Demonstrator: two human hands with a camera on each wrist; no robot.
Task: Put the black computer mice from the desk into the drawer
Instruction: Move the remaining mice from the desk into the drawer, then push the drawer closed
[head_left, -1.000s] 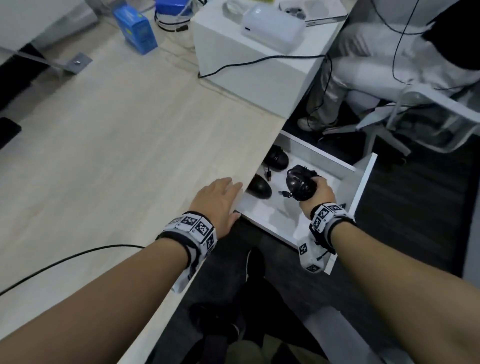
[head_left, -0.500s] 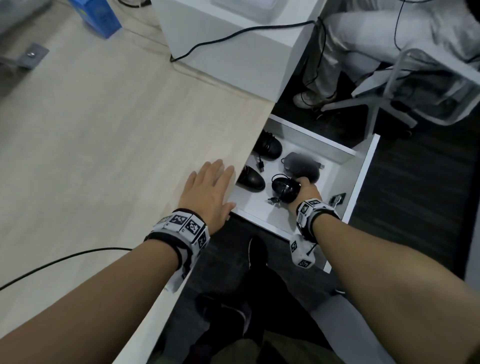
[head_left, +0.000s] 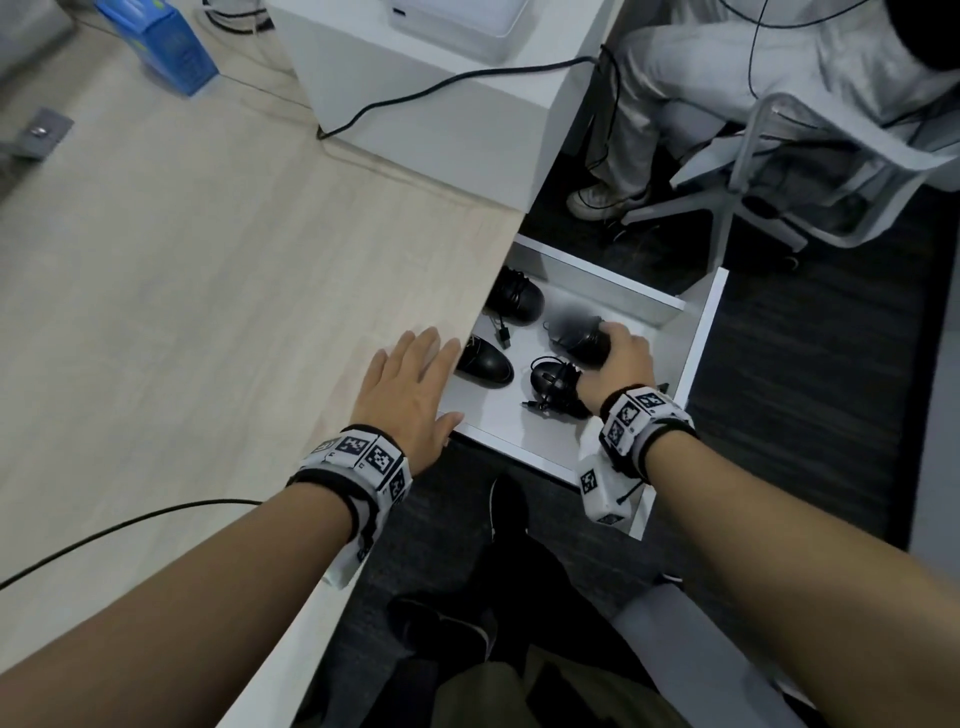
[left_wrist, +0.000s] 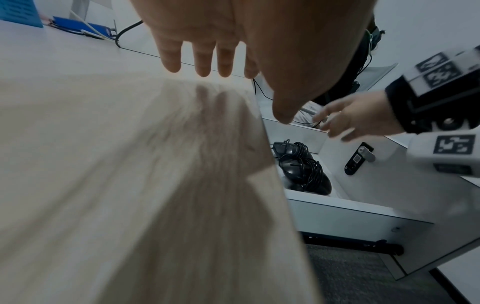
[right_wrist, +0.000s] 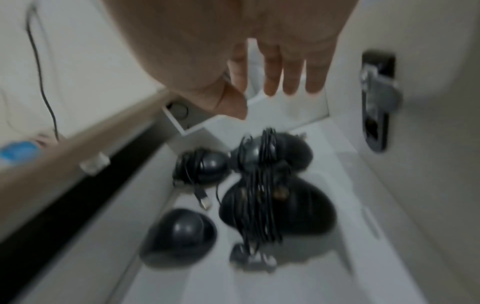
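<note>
Head view: the left hand (head_left: 410, 387) lies flat, fingers straight, on the pale tabletop (head_left: 208, 291). Four mice (head_left: 485, 364) sit in the white drawer (head_left: 698, 338), one blurred; the right hand (head_left: 621, 358) hovers there, fingers loosely spread, empty.

At the desk's far end we see a white box (head_left: 441, 104) with a black cable (head_left: 415, 88) draped over it and a white device (head_left: 457, 26) on top. A blue carton (head_left: 166, 47) lies left of it. Beyond, we note a seated person's light trousers (head_left: 675, 78), a pale sneaker (head_left: 602, 200), and a white chair (head_left: 810, 156) on dark carpet (head_left: 831, 389).
</note>
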